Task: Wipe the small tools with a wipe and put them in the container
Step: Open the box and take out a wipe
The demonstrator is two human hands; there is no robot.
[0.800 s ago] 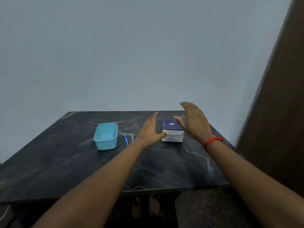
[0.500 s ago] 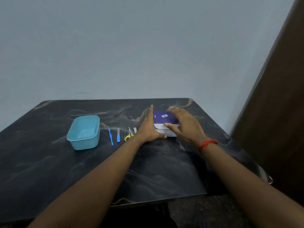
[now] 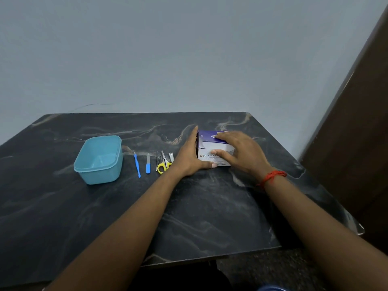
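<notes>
A purple and white wipe box (image 3: pixel 210 146) stands at the table's back right. My left hand (image 3: pixel 189 159) holds its left side, fingers flat along it and thumb across the lower front. My right hand (image 3: pixel 241 152) grips the box from the right, fingers over the top flap and thumb on the front. Left of the box the small tools lie in a row: nail clipper (image 3: pixel 171 157), yellow-handled scissors (image 3: pixel 163 165), tweezers (image 3: pixel 157 162), blue-handled file (image 3: pixel 148 166) and a thin blue tool (image 3: pixel 137 165). The blue container (image 3: pixel 100 175) stands empty further left.
The dark marble-patterned table (image 3: pixel 189 206) meets a plain grey wall at its back edge. A dark brown door or panel (image 3: pixel 352 143) rises close to the table's right side. A red thread circles my right wrist.
Both hands came down from above the box and closed on it. The view tilted down and left, bringing the row of tools into sight.
</notes>
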